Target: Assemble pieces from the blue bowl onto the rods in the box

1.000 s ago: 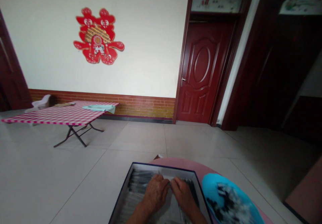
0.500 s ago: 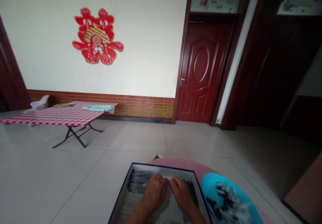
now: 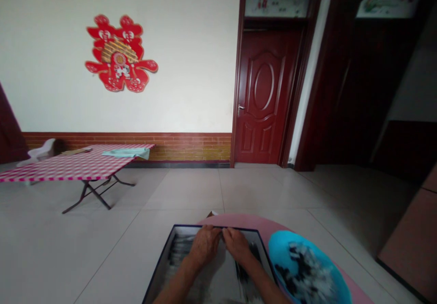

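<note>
My left hand (image 3: 205, 244) and my right hand (image 3: 236, 245) meet over the far part of a shallow, dark-rimmed box (image 3: 157, 267). Fingers on both are curled and pinched, fingertips nearly touching each other. Whatever lies between them is too small or hidden to make out. Inside the box, thin dark and pale rod-like pieces (image 3: 180, 249) lie along the left side, and more dark rods (image 3: 241, 274) show beside my right forearm. To the right stands a blue basin (image 3: 282, 245) holding a heap of small black and whitish clear pieces (image 3: 314, 272), blurred.
Box and basin rest on a round pink table (image 3: 246, 220). Across the tiled floor stands a low folding table (image 3: 68, 167) with a checked cover and a pale green cloth (image 3: 126, 152), near a white chair (image 3: 43, 151). A red door (image 3: 262, 94) is behind; a pinkish block (image 3: 409, 249) is at right.
Both hands have moved slightly left and toward the box's far rim, still pinched together. The whole view has shifted a little, with wall and door now farther left.
</note>
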The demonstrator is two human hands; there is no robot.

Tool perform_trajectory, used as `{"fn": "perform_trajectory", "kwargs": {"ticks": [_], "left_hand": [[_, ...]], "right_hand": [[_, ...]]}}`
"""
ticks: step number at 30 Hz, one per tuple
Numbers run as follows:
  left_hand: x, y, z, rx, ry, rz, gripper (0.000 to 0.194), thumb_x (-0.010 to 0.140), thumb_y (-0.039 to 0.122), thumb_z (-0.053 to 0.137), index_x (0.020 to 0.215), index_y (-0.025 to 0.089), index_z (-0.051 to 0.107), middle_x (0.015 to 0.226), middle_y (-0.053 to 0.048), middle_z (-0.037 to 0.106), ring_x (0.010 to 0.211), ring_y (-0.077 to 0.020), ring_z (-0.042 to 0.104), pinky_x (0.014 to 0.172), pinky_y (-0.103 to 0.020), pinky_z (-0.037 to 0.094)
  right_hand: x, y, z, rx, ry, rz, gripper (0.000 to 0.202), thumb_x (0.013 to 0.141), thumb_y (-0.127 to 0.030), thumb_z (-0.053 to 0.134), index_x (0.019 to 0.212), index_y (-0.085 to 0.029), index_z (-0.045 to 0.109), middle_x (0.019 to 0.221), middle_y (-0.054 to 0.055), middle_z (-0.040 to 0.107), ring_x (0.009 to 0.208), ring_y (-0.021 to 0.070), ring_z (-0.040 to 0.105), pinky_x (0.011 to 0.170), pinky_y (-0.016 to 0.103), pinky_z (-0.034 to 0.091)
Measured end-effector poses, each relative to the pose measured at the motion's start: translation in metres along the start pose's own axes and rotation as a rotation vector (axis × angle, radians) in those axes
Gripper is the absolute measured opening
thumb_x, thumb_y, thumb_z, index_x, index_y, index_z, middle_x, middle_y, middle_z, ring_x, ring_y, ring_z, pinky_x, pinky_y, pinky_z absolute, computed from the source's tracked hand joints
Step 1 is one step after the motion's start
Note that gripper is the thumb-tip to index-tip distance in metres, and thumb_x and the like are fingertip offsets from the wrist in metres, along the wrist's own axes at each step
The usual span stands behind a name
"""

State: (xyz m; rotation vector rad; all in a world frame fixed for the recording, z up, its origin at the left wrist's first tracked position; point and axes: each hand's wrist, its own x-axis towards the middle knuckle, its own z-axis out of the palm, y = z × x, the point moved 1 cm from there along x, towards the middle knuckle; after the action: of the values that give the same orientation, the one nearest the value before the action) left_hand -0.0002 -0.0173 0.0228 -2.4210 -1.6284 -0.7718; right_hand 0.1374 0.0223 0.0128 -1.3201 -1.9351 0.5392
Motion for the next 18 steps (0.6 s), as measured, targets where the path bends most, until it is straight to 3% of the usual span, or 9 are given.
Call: {"fn": "perform_trajectory", "kwargs": {"ticks": [7,12,18], "left_hand": [[-0.002,-0.003,0.012,-0.024,0.108,0.012,0.026,0.088,0.014,0.039,0.095,0.020,0.063,0.094,-0.007,0.063,0.089,-0.0208,0.057,0.081,-0.035,0.047],[-0.006,-0.003,0.015,-0.052,0.100,0.060,0.031,0.085,0.010,0.038,0.100,0.021,0.063,0.102,-0.008,0.066,0.095,-0.0213,0.059,0.086,-0.036,0.047],[-0.008,-0.013,0.022,0.004,0.173,0.090,0.027,0.085,0.014,0.041,0.099,0.022,0.063,0.096,-0.007,0.068,0.089,-0.0210,0.062,0.085,-0.036,0.049]], "right_hand": [[-0.011,0.004,0.015,0.046,0.125,-0.027,0.038,0.089,-0.031,0.030,0.070,-0.019,0.060,0.073,0.008,0.068,0.068,0.0174,0.059,0.065,0.027,0.040],[-0.011,0.009,0.029,0.051,0.146,-0.058,0.031,0.087,-0.023,0.032,0.076,-0.018,0.061,0.081,0.009,0.068,0.076,0.0187,0.062,0.071,0.028,0.043],[-0.004,0.016,0.036,0.023,0.177,-0.082,0.027,0.087,-0.022,0.036,0.073,-0.020,0.059,0.076,0.008,0.068,0.074,0.0193,0.063,0.069,0.027,0.042]]}}
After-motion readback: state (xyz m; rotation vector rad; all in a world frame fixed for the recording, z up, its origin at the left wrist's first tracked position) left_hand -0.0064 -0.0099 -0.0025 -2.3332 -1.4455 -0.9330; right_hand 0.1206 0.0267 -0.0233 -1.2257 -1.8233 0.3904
